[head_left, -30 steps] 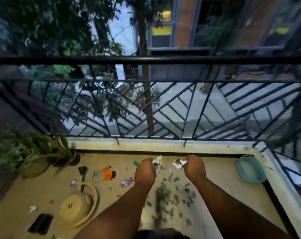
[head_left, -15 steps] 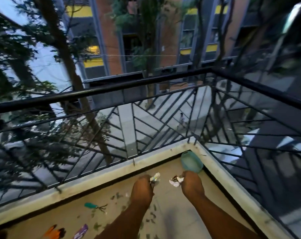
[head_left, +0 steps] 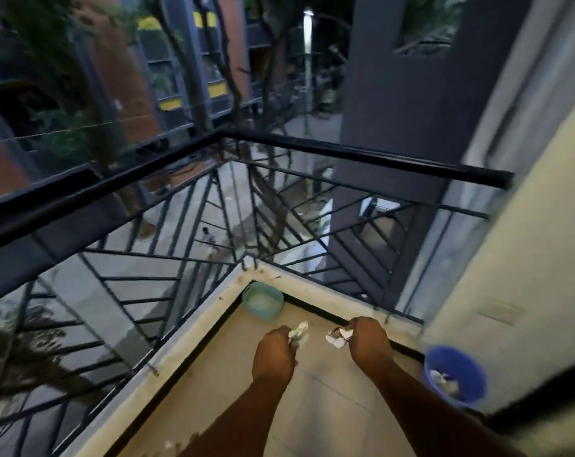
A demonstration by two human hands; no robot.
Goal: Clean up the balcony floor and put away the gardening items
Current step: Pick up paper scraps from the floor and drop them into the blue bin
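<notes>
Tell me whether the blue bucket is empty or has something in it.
Not empty: the blue bucket by the wall holds pale crumpled scraps at its bottom.

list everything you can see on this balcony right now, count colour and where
green tub: 1, pale green, floor, in the railing corner
blue bucket: 1, blue, floor by the cream wall at right, scraps inside
railing: 1, black, along both outer edges
litter scrap: 1, whitish, floor at bottom edge
crumpled litter: 1 wad, white-yellow, in left hand
crumpled wrapper: 1 wad, white, in right hand
left hand: 1, gripping litter
right hand: 1, gripping wrapper
</notes>
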